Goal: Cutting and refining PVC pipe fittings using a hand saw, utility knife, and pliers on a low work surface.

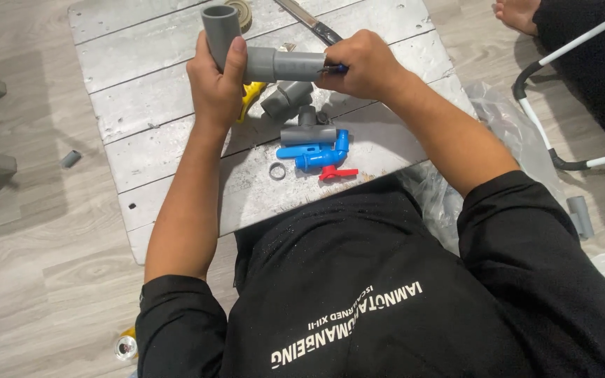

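My left hand (216, 78) grips a grey plastic elbow pipe assembly (260, 61) above a worn whitish wooden board (176, 150); one open end points up. My right hand (360, 64) closes over the other end of the grey pipe, and a small dark blue part shows at its fingers. Below the hands on the board lie a grey tee fitting (307, 131), another grey fitting (286, 98), a blue valve (320, 154) with a red handle (337, 172) and a small grey ring (277, 171). A yellow item (252, 95) lies partly hidden under my left hand.
A saw blade (309, 21) and a round tan disc (241, 10) lie at the board's far edge. Crumpled clear plastic (505, 133) sits to the right. Small grey pipe pieces (70, 159) (580, 215) rest on the wood floor. Another person's bare foot (517, 14) and a white-and-black tubular frame (547, 105) are at the upper right.
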